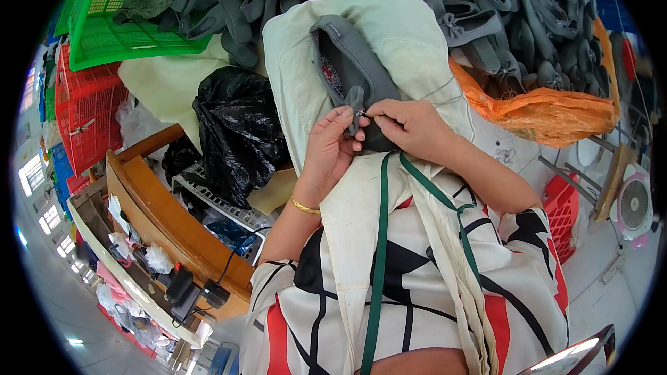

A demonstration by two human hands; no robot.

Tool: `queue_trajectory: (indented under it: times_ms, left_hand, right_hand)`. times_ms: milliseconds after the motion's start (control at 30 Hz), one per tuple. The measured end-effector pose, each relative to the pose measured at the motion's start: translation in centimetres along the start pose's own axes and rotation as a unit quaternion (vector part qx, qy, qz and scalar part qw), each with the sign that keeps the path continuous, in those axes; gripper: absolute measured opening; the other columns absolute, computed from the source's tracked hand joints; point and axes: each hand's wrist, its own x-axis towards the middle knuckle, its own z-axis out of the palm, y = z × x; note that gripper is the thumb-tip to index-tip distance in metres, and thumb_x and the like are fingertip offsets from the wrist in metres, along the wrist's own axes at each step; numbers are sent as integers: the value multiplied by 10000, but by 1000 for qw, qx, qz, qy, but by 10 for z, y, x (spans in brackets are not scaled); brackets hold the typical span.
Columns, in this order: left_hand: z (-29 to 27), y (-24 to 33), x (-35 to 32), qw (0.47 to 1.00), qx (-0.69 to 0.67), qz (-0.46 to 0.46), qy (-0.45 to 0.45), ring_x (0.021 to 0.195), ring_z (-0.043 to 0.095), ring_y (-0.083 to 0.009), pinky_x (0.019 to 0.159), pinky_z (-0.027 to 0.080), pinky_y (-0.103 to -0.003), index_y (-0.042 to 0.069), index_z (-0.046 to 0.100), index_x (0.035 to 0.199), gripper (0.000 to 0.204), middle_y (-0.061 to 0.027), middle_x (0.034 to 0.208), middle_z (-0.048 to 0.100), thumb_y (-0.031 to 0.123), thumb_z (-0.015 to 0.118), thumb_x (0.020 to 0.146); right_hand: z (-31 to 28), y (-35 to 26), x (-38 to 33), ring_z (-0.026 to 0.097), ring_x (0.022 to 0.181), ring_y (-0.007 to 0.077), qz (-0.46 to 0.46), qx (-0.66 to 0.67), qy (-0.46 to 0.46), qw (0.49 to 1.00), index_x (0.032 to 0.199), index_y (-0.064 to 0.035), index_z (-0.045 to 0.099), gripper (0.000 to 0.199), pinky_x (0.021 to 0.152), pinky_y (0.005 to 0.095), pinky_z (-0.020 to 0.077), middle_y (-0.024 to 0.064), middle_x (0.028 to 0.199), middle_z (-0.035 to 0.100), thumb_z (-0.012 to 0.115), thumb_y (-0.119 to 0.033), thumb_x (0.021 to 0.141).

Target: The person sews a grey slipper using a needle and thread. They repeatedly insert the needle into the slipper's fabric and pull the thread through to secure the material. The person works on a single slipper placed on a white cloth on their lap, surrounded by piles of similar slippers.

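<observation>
A grey slip-on shoe [375, 69] with a patterned lining lies on a pale cloth-covered cushion [292, 48] in front of me. On its toe end is a small grey bow [356, 97]. My left hand [329, 137] is closed, its thumb and fingers pinching the bow from the left. My right hand [411, 125] is closed in a pinch right beside the bow; what its fingertips hold is too small to make out. A thin dark thread [445, 89] runs across the cloth near my right hand. My hands partly cover the shoe's toe.
Many grey shoes with bows fill an orange sack [542, 114] at the right; more grey shoes [233, 7] lie at the back left. Left stand a green basket [139, 48], a red crate [87, 111], a black plastic bag [240, 132] and a wooden drawer [174, 215]. A fan [633, 203] stands right.
</observation>
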Motion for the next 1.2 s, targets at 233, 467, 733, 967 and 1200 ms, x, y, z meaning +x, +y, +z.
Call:
queue_trajectory:
  times_ms: [233,467,733,967,1200]
  left_hand:
    - [-2,-2,-1,1000,25,13,-4,714,625,-146,570,528,-255,17,605,1101,190,-97,937,689,177,537,1023]
    - [0,-2,-2,998,41,44,15,727,664,-142,582,575,-261,21,620,1083,136,-94,930,696,108,591,982]
    - [10,1,-8,992,111,63,20,731,642,-98,646,548,-226,15,642,1097,192,-47,918,680,78,680,920]
    - [4,3,-4,995,92,31,29,679,631,-96,589,522,-234,20,667,1051,153,-47,873,692,68,689,908]
    - [2,4,-4,996,75,7,38,627,614,-84,580,513,-224,10,676,1031,153,-39,839,687,81,706,898]
  right_hand:
    - [-4,-2,1,679,703,220,4,-24,-34,999,1064,-50,691,181,649,287,519,117,867,713,606,-80,908]
    - [-5,-7,2,614,617,195,75,77,-52,993,1023,-41,687,166,602,303,483,115,760,669,591,-117,912]
    - [-1,-10,1,548,627,67,200,158,-95,962,998,-21,612,124,588,250,453,11,713,592,586,-139,969]
    - [7,-11,5,545,604,47,238,157,-87,954,990,-30,621,123,557,215,442,-9,716,598,574,-144,992]
    - [9,-11,12,555,602,46,296,190,-100,931,990,-52,612,121,544,202,450,-7,714,612,583,-169,991]
